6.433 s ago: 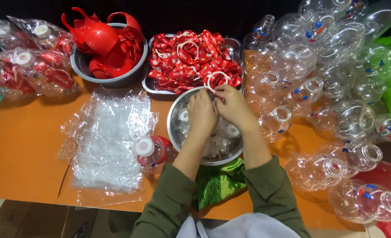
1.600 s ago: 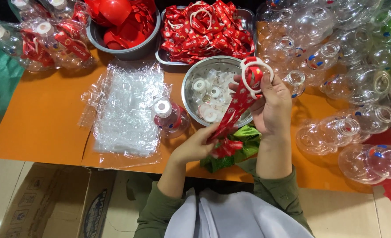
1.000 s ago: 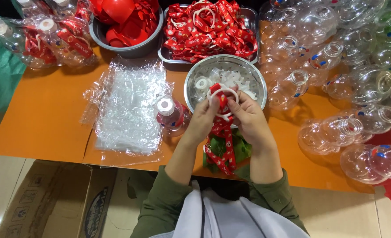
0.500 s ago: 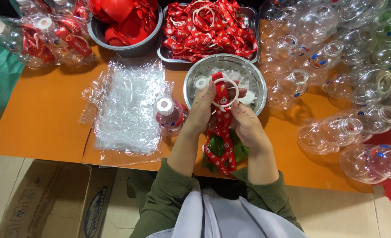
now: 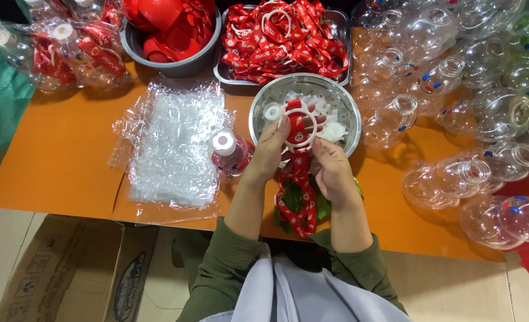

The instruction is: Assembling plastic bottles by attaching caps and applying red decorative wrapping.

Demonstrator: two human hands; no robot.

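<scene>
My left hand and my right hand together hold a white plastic ring with a red printed strap hanging from it. The ring sits over the near rim of a round steel bowl that holds white plastic parts. The strap trails down across the table's front edge, over something green. A capped bottle with red contents lies just left of my left hand.
A steel tray at the back holds a heap of red straps with white rings. A grey bowl holds red plastic pieces. Clear empty bottles crowd the right side. Clear plastic bags lie left; a cardboard box stands below.
Both hands lifted a ring and strap out of the bowl area, drew it toward me, and now hold it at the bowl's near rim with the strap hanging down.
</scene>
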